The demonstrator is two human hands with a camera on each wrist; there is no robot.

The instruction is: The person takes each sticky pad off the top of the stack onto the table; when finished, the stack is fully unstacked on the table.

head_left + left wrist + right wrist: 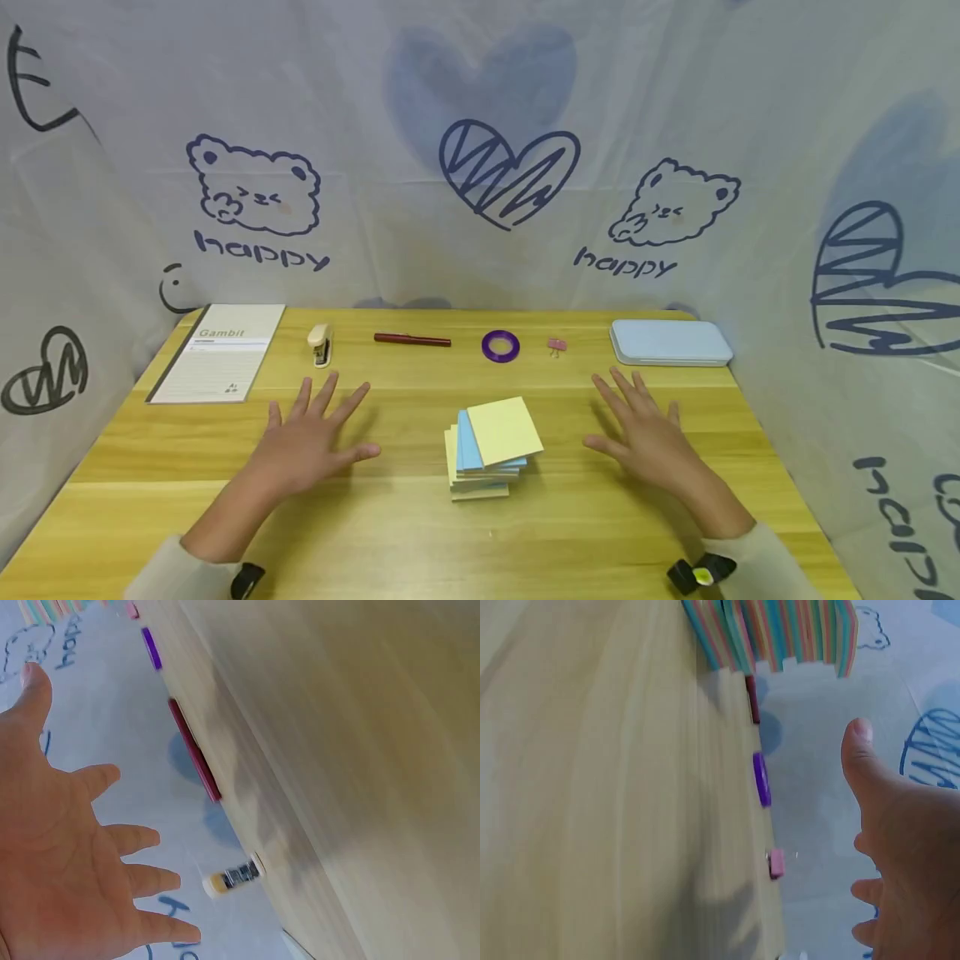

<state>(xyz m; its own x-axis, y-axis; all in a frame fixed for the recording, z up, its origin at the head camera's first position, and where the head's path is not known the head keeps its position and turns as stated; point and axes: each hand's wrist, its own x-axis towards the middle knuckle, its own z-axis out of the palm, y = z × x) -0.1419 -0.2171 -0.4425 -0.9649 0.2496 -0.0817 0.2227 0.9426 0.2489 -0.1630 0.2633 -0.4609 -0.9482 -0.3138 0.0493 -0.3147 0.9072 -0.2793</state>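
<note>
In the head view a stack of yellow and blue sticky note pads (504,433) stands mid-table, its layers unevenly turned; the right wrist view shows the stack's striped sides (780,634). My left hand (303,446) is spread over the table to the left of the stack, its fingers straight and holding nothing. To the right, my right hand (648,442) is likewise spread, apart from the stack. Beyond the left fingertips stands a cream stapler (320,345). A light blue case (670,342) lies beyond the right fingertips.
Along the back of the table (390,533) lie a Gambit notebook (217,354), a dark red pen (412,340), a roll of purple tape (500,333) and a pink binder clip (557,344). A printed white curtain (375,100) hangs behind and at both sides.
</note>
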